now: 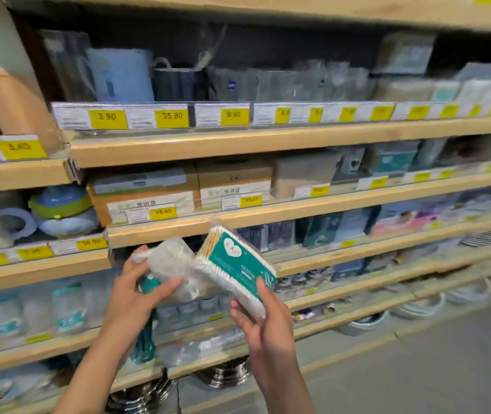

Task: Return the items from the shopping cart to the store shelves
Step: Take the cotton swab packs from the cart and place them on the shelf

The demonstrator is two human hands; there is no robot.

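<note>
My right hand (260, 319) grips a flat pack of cotton swabs (232, 264) with a teal label, tilted up to the left. My left hand (136, 294) holds a white translucent bag of pads (174, 264), and a teal item (148, 286) shows beneath it. The two packs touch in front of the wooden shelves (238, 138). No shopping cart is in view.
Shelves with yellow price tags (108, 118) run across the view. Brown tissue boxes (144, 192) stand on the middle shelf, a blue jug (121, 74) higher up, a blue-green pot (62, 209) at left. Steel pots (226, 373) and plates (483, 239) sit lower; grey floor (417, 369) at right.
</note>
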